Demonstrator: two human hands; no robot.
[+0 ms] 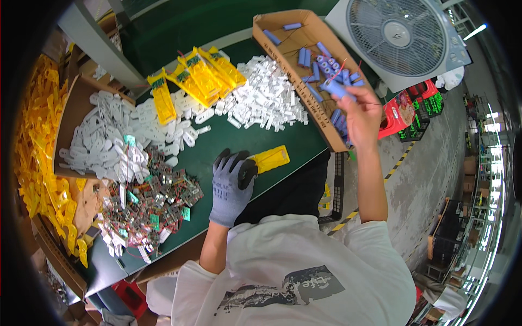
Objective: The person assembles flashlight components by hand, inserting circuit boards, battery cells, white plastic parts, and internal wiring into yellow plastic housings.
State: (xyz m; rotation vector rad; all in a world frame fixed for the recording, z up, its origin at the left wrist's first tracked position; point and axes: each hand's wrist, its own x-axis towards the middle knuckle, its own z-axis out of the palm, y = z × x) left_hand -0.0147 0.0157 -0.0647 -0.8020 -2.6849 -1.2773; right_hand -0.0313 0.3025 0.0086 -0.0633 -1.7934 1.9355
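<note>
Green bench [244, 141] is crowded: white plastic parts [261, 100], circuit boards [147, 201], and a cardboard tray [283, 41] of blue cells.

Gloved left hand [232, 182] lies flat, fingers spread, pinning the yellow housing [270, 158] near the bench edge.

Bare right hand [361, 111] is closed around a blue cell [337, 88] with red lead, lifted above the tray.

Likely best practice: keep the housing pinned, bring the cell over lead-clear, and seat it without snagging the wire.

A housing [270, 158] lies on the bench [261, 136], circuit boards [152, 204] to its left, the cell box [304, 70] behind.
</note>
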